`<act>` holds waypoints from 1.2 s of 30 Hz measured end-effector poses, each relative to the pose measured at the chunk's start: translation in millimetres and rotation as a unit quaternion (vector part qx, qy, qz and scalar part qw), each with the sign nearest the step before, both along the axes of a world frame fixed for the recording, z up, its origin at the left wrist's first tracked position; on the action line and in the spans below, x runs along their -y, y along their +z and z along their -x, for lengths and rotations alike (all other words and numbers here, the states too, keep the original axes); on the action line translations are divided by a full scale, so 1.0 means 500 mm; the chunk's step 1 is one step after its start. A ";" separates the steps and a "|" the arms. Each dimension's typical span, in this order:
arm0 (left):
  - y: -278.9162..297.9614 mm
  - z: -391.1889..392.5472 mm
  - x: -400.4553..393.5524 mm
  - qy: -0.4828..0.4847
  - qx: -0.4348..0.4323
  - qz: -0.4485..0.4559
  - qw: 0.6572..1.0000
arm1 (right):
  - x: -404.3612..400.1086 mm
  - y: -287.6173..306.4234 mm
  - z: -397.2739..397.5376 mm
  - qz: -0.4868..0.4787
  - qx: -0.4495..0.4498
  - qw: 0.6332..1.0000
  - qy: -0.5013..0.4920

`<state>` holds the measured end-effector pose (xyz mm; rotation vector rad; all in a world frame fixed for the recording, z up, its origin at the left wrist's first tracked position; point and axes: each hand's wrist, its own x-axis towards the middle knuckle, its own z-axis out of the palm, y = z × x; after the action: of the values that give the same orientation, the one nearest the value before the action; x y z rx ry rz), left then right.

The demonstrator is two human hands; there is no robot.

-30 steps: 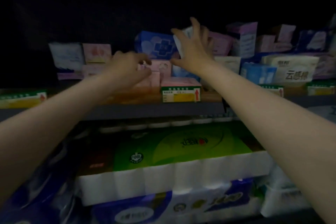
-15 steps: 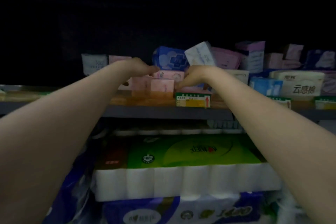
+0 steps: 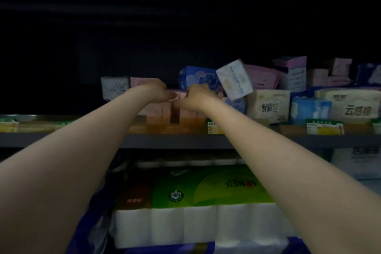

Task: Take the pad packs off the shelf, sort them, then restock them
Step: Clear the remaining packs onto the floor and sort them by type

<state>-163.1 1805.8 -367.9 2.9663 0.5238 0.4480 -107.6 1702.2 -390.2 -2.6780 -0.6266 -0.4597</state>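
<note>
Head view: both hands, left hand (image 3: 158,91) and right hand (image 3: 198,97), curl on pink packs (image 3: 162,107) near the shelf (image 3: 61,140) front edge. Most packs still wait there.

At about two o'clock on the shelf, a cream pack (image 3: 348,107) carries the characters 云感棉. At nine o'clock a grey-white pack (image 3: 115,88) reads, it seems, "PURE COTTON". Low at six o'clock, the green tissue wrapper (image 3: 206,189) bears a round "100" badge (image 3: 175,196).
</note>
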 end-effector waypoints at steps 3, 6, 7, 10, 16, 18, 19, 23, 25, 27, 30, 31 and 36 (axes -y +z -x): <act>-0.014 -0.021 0.003 0.033 -0.005 0.026 0.999 | 0.033 0.014 0.000 -0.162 0.026 0.986 0.032; -0.024 -0.031 -0.011 0.032 0.035 0.073 0.996 | 0.094 0.039 0.009 -0.327 0.055 0.937 0.108; -0.025 -0.032 -0.017 0.023 0.083 0.117 0.989 | 0.115 0.043 0.017 -0.358 0.058 0.923 0.129; -0.019 0.005 -0.034 -0.030 0.271 0.260 0.926 | 0.160 0.044 0.036 -0.423 0.028 0.889 0.173; -0.012 0.183 -0.020 -0.240 0.305 0.367 0.846 | 0.245 0.023 0.125 -0.357 -0.199 0.862 0.301; -0.029 0.221 -0.009 -0.263 0.204 0.287 0.898 | 0.275 0.003 0.158 -0.303 -0.254 0.866 0.307; -0.054 0.235 0.000 -0.266 0.144 0.267 0.915 | 0.284 -0.020 0.174 -0.257 -0.266 0.879 0.301; -0.242 0.244 0.053 -0.294 -0.113 0.198 0.928 | 0.291 -0.190 0.196 0.047 -0.231 0.933 0.272; -0.378 0.220 0.073 -0.284 -0.228 0.164 0.917 | 0.303 -0.310 0.186 0.141 -0.260 0.919 0.262; -0.508 0.205 0.095 -0.271 -0.282 0.144 0.909 | 0.319 -0.430 0.183 0.175 -0.313 0.905 0.229; -0.651 0.194 0.116 -0.260 -0.343 0.170 0.887 | 0.362 -0.590 0.168 0.212 -0.366 0.882 0.206; -0.687 0.193 0.118 -0.253 -0.352 0.184 0.882 | 0.378 -0.637 0.166 0.217 -0.380 0.876 0.205; -0.827 0.202 0.132 -0.236 -0.377 0.268 0.855 | 0.437 -0.856 0.193 0.208 -0.428 0.860 0.183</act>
<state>-264.1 1739.6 -781.4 2.4617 -0.0673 -0.8042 -204.1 1483.7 -818.3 -2.6297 -0.9645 1.0278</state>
